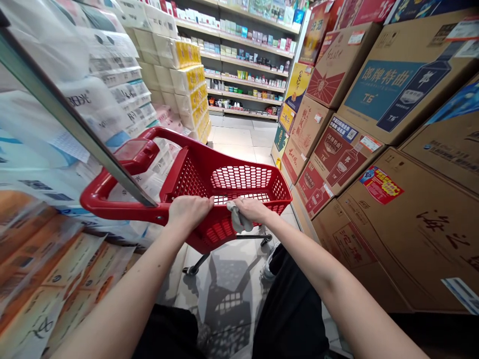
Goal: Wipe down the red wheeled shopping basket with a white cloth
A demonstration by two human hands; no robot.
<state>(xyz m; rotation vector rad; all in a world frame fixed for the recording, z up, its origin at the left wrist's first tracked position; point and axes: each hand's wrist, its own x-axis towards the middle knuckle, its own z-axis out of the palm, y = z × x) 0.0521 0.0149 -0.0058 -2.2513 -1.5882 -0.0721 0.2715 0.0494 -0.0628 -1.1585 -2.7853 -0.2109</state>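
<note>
A red plastic shopping cart [224, 179] with a mesh basket stands tilted in a narrow shop aisle right in front of me. My left hand [189, 210] is closed over the near rim of the basket, close to the red handle [112, 194]. My right hand [251, 210] is closed on a small grey cloth [238, 220] and presses it against the same rim, just to the right. The basket looks empty inside. The cart's grey frame and a wheel [190, 270] show beneath it on the tiled floor.
Stacked packs of tissue paper [112, 85] wall the left side, with a grey metal bar [75, 124] crossing in front. Brown cardboard cartons [392, 149] are piled high on the right. Shelves of goods [247, 65] stand at the aisle's far end beyond pale floor tiles [239, 139].
</note>
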